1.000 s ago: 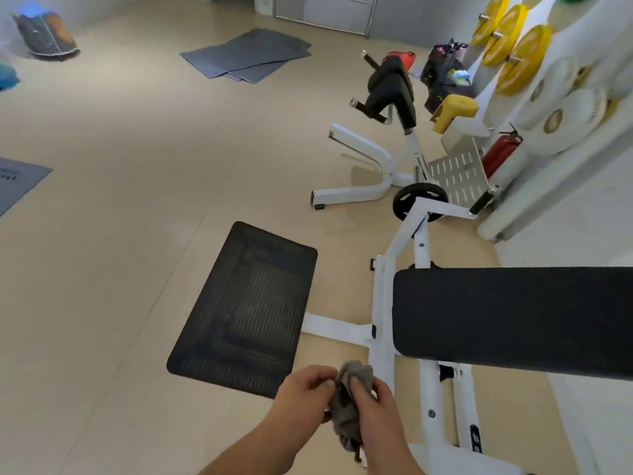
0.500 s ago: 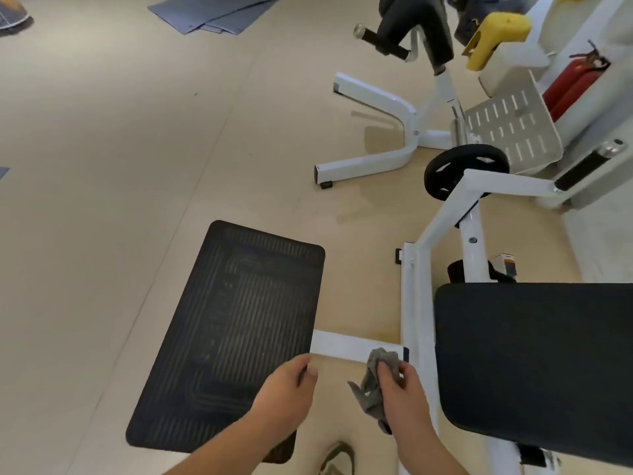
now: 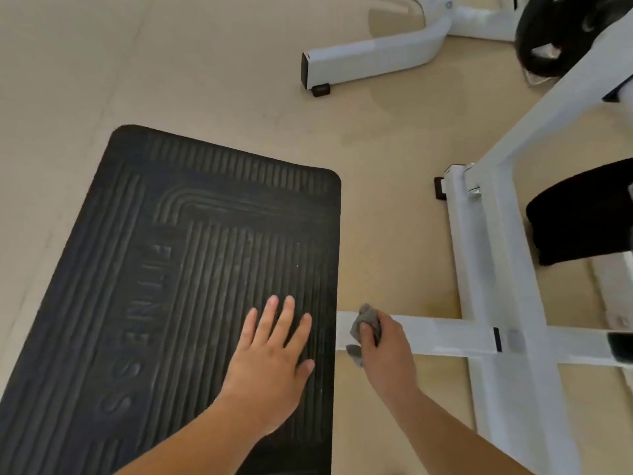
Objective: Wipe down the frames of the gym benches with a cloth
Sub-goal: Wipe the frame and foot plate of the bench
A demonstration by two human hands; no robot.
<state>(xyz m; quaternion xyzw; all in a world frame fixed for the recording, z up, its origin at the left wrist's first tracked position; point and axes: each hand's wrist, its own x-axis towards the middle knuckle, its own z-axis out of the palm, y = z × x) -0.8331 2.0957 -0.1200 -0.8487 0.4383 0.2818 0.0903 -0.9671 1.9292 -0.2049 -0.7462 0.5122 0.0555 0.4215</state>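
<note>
A white bench frame (image 3: 493, 269) stands on the floor at the right, with a low crossbar (image 3: 438, 334) running left to a black ribbed mat. My right hand (image 3: 383, 351) grips a small grey cloth (image 3: 366, 320) and holds it against the left end of that crossbar. My left hand (image 3: 274, 351) lies flat with fingers spread on the black mat (image 3: 171, 286). The bench's black pad (image 3: 582, 214) shows at the right edge.
A second white machine's foot (image 3: 370, 60) lies on the floor at the top. A black weight plate (image 3: 555, 32) sits in the top right corner. Beige floor (image 3: 102, 63) stretches to the left and top.
The view has dropped much closer to the floor. My left hand has let go of the cloth and gone flat onto the mat. My right hand has brought the cloth down onto the crossbar.
</note>
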